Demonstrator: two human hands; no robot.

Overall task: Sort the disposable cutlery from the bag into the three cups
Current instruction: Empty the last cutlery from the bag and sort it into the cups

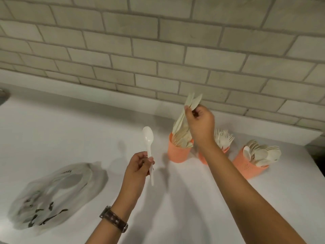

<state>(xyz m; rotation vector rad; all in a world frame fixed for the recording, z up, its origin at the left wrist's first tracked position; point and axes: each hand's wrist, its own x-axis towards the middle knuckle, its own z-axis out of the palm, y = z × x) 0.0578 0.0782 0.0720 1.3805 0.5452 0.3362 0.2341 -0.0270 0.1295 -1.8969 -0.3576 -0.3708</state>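
My left hand (pixel 139 165) grips a white plastic spoon (pixel 148 138) by its handle, bowl up, left of the cups. My right hand (pixel 200 120) pinches a couple of cream knives (pixel 192 101) above the left orange cup (pixel 177 152), their lower ends reaching down among the knives that stand in it. The middle orange cup (pixel 204 158) holds forks (pixel 224 138) and is partly hidden by my right forearm. The right orange cup (pixel 246 167) holds spoons (pixel 262 154). The crumpled translucent bag (pixel 56 192) lies flat at the lower left.
A white countertop (pixel 88 131) runs under everything, with a grey brick-tile wall (pixel 158 50) right behind the cups. A dark round object (pixel 3 95) shows at the far left edge. The counter ends near the right cup.
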